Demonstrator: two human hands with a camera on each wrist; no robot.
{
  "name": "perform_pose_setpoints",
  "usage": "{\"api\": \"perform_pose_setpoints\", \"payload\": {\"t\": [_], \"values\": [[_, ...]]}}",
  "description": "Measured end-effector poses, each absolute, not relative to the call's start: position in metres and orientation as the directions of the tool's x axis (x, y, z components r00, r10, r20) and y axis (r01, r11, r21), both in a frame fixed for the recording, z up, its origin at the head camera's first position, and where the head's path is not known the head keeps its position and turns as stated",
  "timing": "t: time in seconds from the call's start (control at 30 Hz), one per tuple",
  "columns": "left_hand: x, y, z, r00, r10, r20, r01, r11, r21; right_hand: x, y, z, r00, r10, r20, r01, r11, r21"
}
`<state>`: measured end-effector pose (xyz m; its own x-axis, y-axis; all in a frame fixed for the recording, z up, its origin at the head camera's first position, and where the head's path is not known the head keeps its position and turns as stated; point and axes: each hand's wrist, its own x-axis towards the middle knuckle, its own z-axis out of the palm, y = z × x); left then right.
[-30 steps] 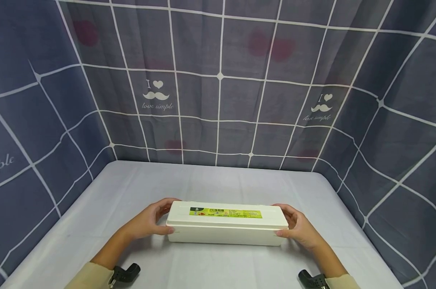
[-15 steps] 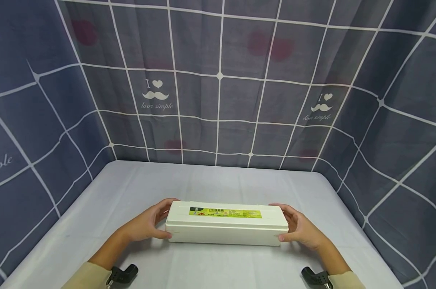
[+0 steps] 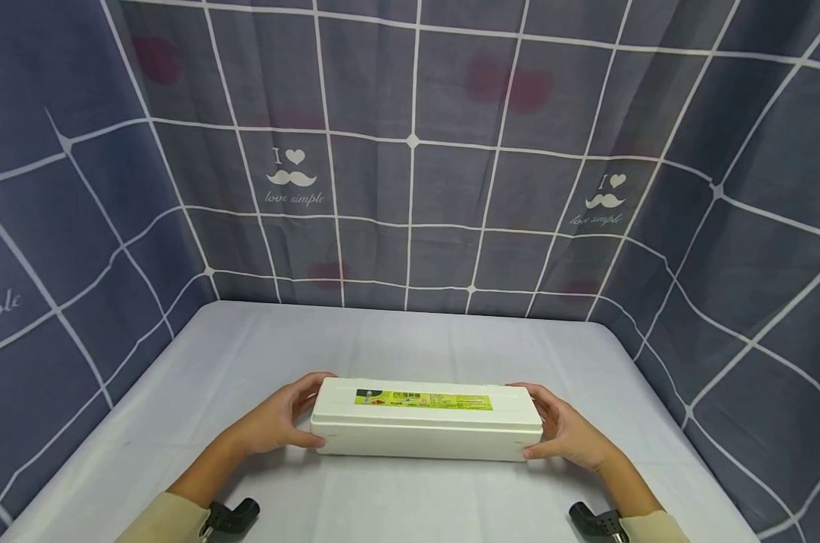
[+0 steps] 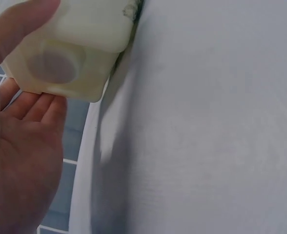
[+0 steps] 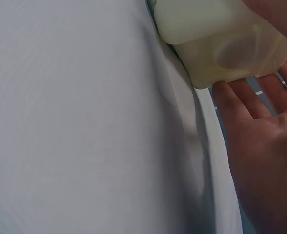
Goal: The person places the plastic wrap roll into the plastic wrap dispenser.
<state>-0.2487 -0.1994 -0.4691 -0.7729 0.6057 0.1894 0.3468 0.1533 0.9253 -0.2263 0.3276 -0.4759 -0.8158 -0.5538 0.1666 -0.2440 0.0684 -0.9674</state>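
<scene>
A long white cling film box [image 3: 423, 441] with a yellow-green label [image 3: 423, 400] on its lid lies crosswise on the white-covered table. My left hand [image 3: 281, 418] grips its left end, thumb at the front corner and fingers round the back. At the opposite end my right hand [image 3: 572, 434] holds it the same way. In the left wrist view, the thumb and fingertips touch opposite sides of the box's end [image 4: 80, 73], which has a round recess. The right wrist view has fingertips against the other end [image 5: 197, 63], also with a round recess.
White cloth [image 3: 410, 501] covers the table. Dark blue-grey checked curtains [image 3: 376, 181] stand behind it and along both sides. A black strap device sits on each wrist, the left one [image 3: 233, 516] and the right one [image 3: 596, 520], below beige sleeves.
Both thumbs have slid slightly lower and outward on the front corners of the box. The right wrist has shifted a little to the right. The box has stayed almost where it was.
</scene>
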Motion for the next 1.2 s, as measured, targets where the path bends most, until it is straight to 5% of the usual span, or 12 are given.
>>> {"api": "perform_pose_setpoints", "payload": {"t": [1.2], "values": [[-0.2479, -0.2026, -0.4693, -0.821, 0.551, 0.149, 0.294, 0.183, 0.938, -0.2278, 0.3296, -0.4795, -0.828, -0.530, 0.186, -0.267, 0.080, -0.960]]}}
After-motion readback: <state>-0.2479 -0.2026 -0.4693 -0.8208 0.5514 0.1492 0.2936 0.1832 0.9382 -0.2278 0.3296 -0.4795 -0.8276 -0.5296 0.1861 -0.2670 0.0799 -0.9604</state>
